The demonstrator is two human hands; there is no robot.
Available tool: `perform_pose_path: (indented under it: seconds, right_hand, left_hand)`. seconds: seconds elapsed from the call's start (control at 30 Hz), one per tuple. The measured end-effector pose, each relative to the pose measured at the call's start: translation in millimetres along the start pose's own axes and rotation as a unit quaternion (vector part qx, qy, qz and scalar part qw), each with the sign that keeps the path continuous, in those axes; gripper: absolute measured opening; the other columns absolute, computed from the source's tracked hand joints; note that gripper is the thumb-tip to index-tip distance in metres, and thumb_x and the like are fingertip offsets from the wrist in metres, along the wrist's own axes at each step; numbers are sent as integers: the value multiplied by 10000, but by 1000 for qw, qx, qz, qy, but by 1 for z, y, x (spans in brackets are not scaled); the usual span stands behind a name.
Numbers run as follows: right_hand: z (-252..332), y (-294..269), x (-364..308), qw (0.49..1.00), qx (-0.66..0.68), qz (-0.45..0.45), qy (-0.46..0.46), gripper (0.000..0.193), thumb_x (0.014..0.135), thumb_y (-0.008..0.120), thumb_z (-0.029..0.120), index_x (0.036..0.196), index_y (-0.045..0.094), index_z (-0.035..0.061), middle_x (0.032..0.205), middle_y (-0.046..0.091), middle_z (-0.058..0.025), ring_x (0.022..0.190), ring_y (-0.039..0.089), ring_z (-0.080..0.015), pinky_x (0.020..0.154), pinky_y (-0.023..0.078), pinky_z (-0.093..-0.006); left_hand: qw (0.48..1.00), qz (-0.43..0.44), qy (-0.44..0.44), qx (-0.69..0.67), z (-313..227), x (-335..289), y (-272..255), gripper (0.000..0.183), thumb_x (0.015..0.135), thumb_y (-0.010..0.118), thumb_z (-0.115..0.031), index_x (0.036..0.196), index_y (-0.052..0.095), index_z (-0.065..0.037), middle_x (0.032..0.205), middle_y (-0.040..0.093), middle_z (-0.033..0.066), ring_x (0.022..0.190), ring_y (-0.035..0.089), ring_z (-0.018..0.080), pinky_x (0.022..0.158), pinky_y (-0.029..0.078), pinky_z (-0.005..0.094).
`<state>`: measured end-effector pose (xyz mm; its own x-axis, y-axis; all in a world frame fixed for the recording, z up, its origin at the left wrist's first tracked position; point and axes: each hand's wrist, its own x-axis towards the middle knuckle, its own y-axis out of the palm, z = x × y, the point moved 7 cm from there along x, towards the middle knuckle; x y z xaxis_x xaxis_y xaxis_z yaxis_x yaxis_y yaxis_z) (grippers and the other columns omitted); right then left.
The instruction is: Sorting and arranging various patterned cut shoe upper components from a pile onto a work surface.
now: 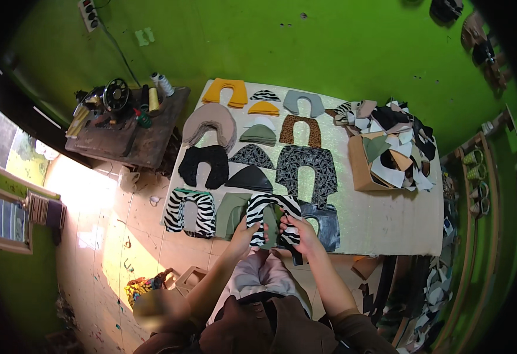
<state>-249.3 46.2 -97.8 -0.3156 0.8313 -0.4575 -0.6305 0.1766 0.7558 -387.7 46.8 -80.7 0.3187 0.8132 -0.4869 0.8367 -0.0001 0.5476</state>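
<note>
My left hand (248,232) and my right hand (304,231) grip the two legs of a zebra-striped U-shaped cut piece (272,202), its curve pointing away from me. It is held over the near edge of the table. Behind it lie olive green pieces (227,209) and a dark grey shiny piece (328,227), both partly hidden. To the left is a stack of zebra-striped U-shaped pieces (174,215). Farther back sit a black U-shaped stack (193,168), a black half-round piece (246,179) and a black-and-grey patterned U-shaped piece (302,165).
The pale table (382,227) also bears yellow pieces (216,91), beige pieces (198,121) and a leopard-print piece (296,130). A cardboard box (361,168) overflows with scraps at right. A sewing machine (114,97) stands at left. Sandals (475,165) line a right-hand rack.
</note>
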Motion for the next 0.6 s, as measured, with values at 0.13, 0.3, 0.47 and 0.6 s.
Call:
perform_pose_path:
  seconds: [0.13, 0.3, 0.47, 0.6]
  right_hand:
    - [-23, 21, -2, 998, 13, 52, 43, 150, 870, 459, 92, 980, 497, -2, 755, 488, -29, 694, 481, -116, 620, 456, -256]
    - [-49, 39, 7, 993, -24, 84, 79, 344, 834, 444, 61, 1163, 414, -38, 1094, 534, -198, 1055, 523, -309, 874, 456, -422]
    - [-63, 93, 29, 992, 6, 99, 83, 334, 876, 401, 99, 1186, 391, -22, 1076, 552, -168, 1034, 542, -265, 842, 469, -367]
    - [-91, 113, 52, 994, -86, 28, 69, 291, 884, 410, 114, 1154, 469, 22, 1073, 570, -101, 984, 560, -186, 827, 466, -334]
  left_hand:
    - [996, -28, 26, -79, -3, -16, -30, 203, 897, 383, -63, 1099, 408, -61, 733, 491, 42, 563, 484, 135, 508, 445, 254]
    - [994, -98, 32, -29, -20, -33, -75, 228, 881, 406, -73, 1108, 409, -55, 762, 553, 78, 599, 566, 177, 508, 505, 280]
    - [991, -103, 79, 13, -65, -47, -114, 217, 912, 380, -154, 1099, 409, -48, 807, 599, 127, 613, 598, 185, 551, 519, 272]
    - [948, -166, 191, 195, -103, -54, -161, 232, 910, 397, -186, 1075, 446, -32, 826, 607, 125, 655, 603, 197, 599, 498, 293]
